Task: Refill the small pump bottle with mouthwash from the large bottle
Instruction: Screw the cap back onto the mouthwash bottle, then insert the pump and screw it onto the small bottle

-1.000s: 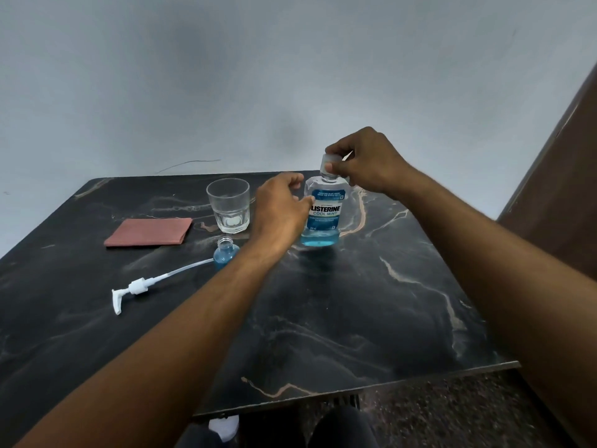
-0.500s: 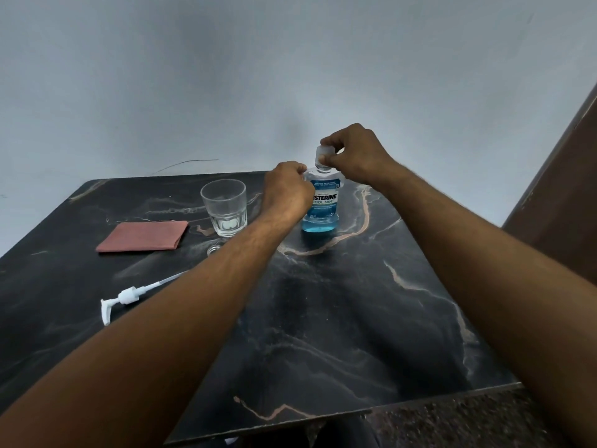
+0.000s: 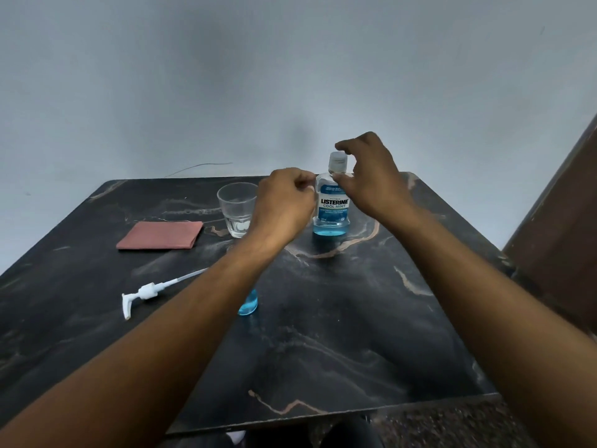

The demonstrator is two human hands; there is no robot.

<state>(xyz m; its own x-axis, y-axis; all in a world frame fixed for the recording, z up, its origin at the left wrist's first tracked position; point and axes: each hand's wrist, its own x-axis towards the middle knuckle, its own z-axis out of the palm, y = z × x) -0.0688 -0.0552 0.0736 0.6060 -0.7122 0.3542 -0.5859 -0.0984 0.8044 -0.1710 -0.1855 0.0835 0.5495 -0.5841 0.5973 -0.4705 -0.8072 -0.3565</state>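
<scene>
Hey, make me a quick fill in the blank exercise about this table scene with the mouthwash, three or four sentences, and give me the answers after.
1. The cap on the large bottle is still ____.
2. The white pump head lies on the table, ____ from the small bottle.
3. The folded cloth lies to the ____ of the glass.
4. The liquid in both bottles is ____.

Missing words: on; detached; left; blue
</scene>
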